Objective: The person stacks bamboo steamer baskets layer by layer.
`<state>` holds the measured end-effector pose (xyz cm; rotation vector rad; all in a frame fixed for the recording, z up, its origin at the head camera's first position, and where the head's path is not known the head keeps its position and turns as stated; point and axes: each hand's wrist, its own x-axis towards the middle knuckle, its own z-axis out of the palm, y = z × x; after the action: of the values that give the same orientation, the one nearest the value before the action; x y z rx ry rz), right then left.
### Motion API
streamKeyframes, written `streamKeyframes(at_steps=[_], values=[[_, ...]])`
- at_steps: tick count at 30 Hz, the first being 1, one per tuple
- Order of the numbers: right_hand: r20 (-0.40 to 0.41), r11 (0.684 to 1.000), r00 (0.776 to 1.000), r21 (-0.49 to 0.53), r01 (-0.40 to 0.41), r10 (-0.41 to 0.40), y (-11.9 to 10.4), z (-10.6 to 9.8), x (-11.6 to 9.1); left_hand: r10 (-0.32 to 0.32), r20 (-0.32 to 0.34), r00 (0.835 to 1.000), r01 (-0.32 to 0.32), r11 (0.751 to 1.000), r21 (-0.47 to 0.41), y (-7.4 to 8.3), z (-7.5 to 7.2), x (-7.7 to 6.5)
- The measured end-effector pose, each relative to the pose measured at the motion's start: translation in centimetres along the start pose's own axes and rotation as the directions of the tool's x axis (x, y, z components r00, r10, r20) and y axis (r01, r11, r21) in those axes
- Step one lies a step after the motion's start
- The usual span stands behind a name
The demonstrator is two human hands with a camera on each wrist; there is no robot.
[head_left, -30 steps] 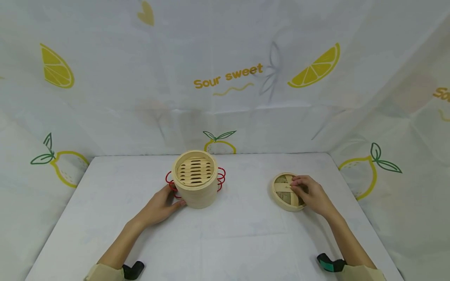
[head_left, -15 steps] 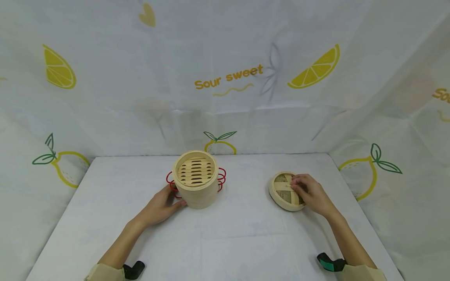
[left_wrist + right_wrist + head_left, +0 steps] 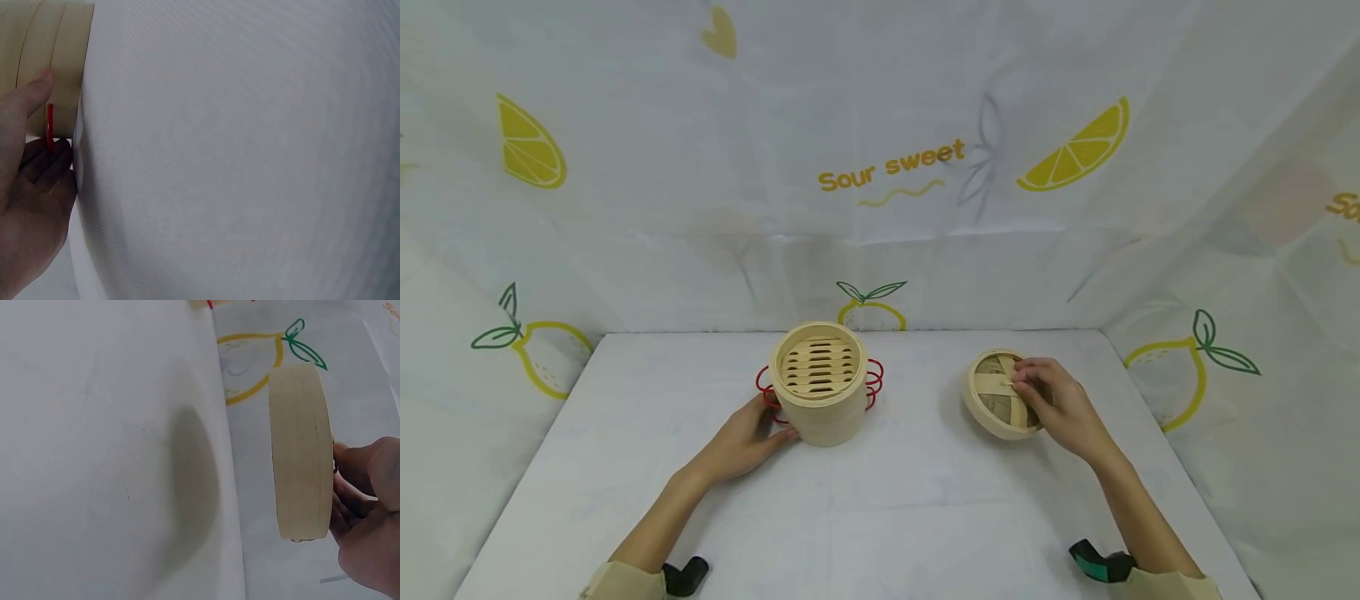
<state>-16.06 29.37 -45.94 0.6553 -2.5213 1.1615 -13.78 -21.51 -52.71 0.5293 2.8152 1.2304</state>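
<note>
A stack of bamboo steamer baskets (image 3: 827, 422) stands upright on the table, its slatted top uncovered and red loop handles on both sides. My left hand (image 3: 741, 442) holds the stack low on its left side. In the left wrist view, the thumb lies on the bamboo wall and the fingers reach around by a red handle (image 3: 50, 122). With thumb and fingers, my right hand (image 3: 1063, 412) pinches the small loop at the centre of the round woven steamer lid (image 3: 994, 406). The lid (image 3: 301, 450) hangs above the table, its shadow apart from it.
The white-covered table (image 3: 895, 542) runs back to a white curtain (image 3: 700, 250) printed with lemons. Dark straps or mounts sit at both wrists, the right one (image 3: 1101, 562) with a green patch.
My right hand has raised the steamer lid off the table and shifted it slightly left and away from me. The left hand and the steamer stack stay in place.
</note>
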Motion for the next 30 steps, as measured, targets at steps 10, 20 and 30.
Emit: streamKeyframes(at_steps=[10, 20, 30], values=[[-0.038, 1.0, 0.999, 0.006, -0.005, 0.006, -1.8, 0.6, 1.1, 0.011, 0.002, 1.0, -0.011, 1.0, -0.003, -0.1, 0.0, 0.0], [-0.113, 0.997, 0.992, 0.043, 0.058, -0.053, -3.0, 1.3, 2.5, 0.012, -0.009, 1.0, -0.011, 1.0, 0.011, -0.1, 0.1, 0.0], [-0.162, 0.991, 0.984, 0.092, 0.093, -0.077, -4.2, 2.2, 3.5, 0.009, -0.003, 1.0, -0.009, 1.0, 0.008, 0.0, 0.0, 0.0]])
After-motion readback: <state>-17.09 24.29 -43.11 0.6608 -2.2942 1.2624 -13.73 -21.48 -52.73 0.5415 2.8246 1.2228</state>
